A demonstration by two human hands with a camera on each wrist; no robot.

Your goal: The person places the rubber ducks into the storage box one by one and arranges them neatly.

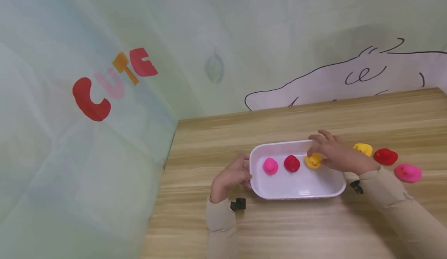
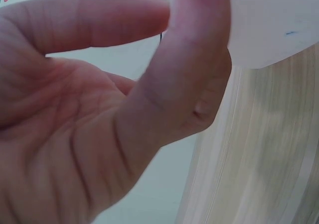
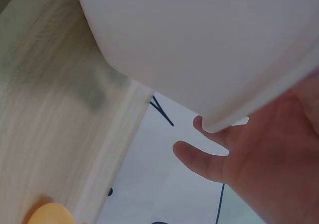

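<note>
A white rectangular tray (image 1: 279,187) stands on the wooden table. My left hand (image 1: 233,174) grips its left end, with thumb and fingers about the rim; up close, the left wrist view shows bent fingers against the tray wall (image 2: 269,25). Inside, a pink rubber duck (image 1: 270,166), a red rubber duck (image 1: 291,163) and a yellow rubber duck (image 1: 313,161) form a row. My right hand (image 1: 335,154) reaches over the far right rim and pinches the yellow duck. Its other fingers (image 3: 199,159) stretch past the tray's edge; the right wrist view hides the pinch behind the tray wall.
Right of the tray lie another yellow duck (image 1: 363,149), partly behind the right hand, another red duck (image 1: 385,156) and another pink duck (image 1: 408,173). A printed cloth backdrop (image 1: 216,38) rises along the table's (image 1: 195,150) back and left edges.
</note>
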